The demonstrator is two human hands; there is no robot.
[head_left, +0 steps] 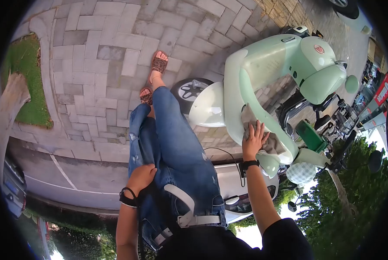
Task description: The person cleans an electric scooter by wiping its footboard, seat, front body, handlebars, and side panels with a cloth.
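Observation:
My right hand [254, 139] lies with its fingers spread on a crumpled grey-beige cloth [273, 145]. Beneath the cloth is the pale green body of a scooter [234, 86], and the palm presses the cloth against it. A dark watch or band is on that wrist. Beside the thigh of the blue jeans [176, 117], my left hand [142, 177] is closed, with its fingers curled in. What it holds, if anything, is hidden; a dark strap-like shape runs just below it. A black band circles the left wrist.
The scooter's front wheel [191, 93] stands close to my sandalled feet on grey paving [94, 65]. A green box [311, 135] and several parked two-wheelers are beyond the scooter. A white car [233, 190] is behind me. Grass and a tree trunk [9, 108] are at the left.

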